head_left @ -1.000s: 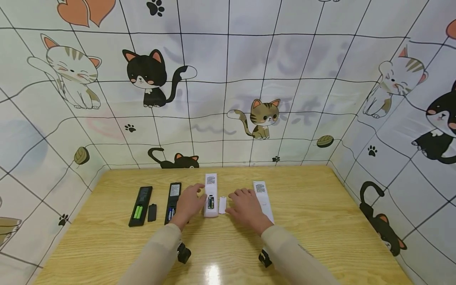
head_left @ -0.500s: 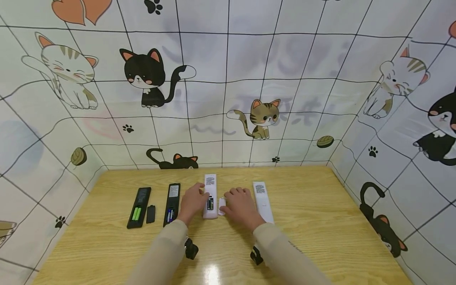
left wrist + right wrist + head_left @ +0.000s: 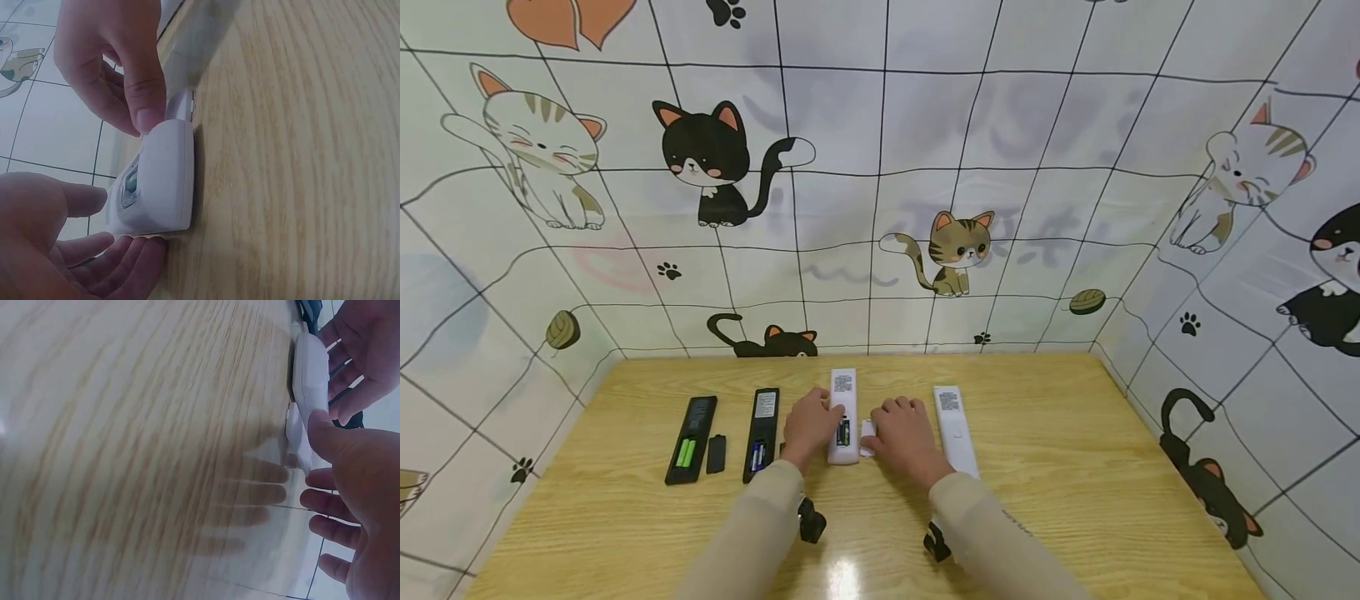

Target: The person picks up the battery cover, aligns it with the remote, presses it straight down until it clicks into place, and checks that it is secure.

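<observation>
A white remote control (image 3: 844, 392) lies back side up, its battery bay uncovered with batteries (image 3: 843, 432) inside. My left hand (image 3: 808, 429) is at its left edge, thumb over the back and relaxed fingers along the side (image 3: 140, 265). Just right of it, the small white battery cover (image 3: 867, 428) is pinched by my right hand (image 3: 910, 437); thumb and index finger meet at it in the right wrist view. Part of the cover hides behind that thumb. In the left wrist view, the cover (image 3: 182, 103) sits beside the remote's near end.
Left of my hands lie two black remotes, one (image 3: 691, 442) with green batteries and one (image 3: 762, 433) with blue batteries. A black battery cover (image 3: 717, 454) is between them. Another white remote (image 3: 956, 429) lies to the right. The wooden table (image 3: 1075, 500) meets cat-patterned walls.
My right hand has moved left from beside the right white remote onto the white battery cover. My left hand has shifted slightly right, bringing its thumb over the middle white remote.
</observation>
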Motion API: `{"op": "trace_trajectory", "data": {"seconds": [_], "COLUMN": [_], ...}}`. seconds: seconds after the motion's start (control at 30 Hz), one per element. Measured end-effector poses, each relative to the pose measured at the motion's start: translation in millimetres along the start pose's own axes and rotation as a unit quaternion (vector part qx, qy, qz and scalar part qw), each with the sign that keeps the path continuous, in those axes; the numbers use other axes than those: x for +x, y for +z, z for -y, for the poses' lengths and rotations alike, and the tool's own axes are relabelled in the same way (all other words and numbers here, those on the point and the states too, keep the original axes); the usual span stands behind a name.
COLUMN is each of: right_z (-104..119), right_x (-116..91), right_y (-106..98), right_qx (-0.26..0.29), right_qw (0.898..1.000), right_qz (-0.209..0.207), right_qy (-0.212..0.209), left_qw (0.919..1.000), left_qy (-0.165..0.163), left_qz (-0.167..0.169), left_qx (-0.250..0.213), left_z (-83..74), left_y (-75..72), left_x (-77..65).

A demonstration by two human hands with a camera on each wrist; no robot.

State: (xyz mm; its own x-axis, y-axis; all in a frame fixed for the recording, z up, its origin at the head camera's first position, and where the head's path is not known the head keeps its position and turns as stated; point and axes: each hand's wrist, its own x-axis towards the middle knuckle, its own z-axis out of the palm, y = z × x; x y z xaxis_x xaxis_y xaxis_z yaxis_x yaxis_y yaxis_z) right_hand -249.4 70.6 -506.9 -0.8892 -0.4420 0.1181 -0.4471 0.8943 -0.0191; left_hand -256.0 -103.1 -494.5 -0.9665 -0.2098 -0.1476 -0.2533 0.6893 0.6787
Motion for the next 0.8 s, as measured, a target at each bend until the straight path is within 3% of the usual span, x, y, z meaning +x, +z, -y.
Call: {"op": "trace_trajectory", "data": {"seconds": [0.8], "right_z": [3], "right_x": [7], "right_y": [-4], "right_qx": [0.032], "right_qw": [0.998], "right_qz": [0.044], "right_qy": [0.044], "left_qw": [0.9966], "left_qy": [-0.053], "left_qz": [-0.013], "left_qx": [0.061], "left_z": [-17.9], "left_y": [5.1], "left_x": [3.0]}}
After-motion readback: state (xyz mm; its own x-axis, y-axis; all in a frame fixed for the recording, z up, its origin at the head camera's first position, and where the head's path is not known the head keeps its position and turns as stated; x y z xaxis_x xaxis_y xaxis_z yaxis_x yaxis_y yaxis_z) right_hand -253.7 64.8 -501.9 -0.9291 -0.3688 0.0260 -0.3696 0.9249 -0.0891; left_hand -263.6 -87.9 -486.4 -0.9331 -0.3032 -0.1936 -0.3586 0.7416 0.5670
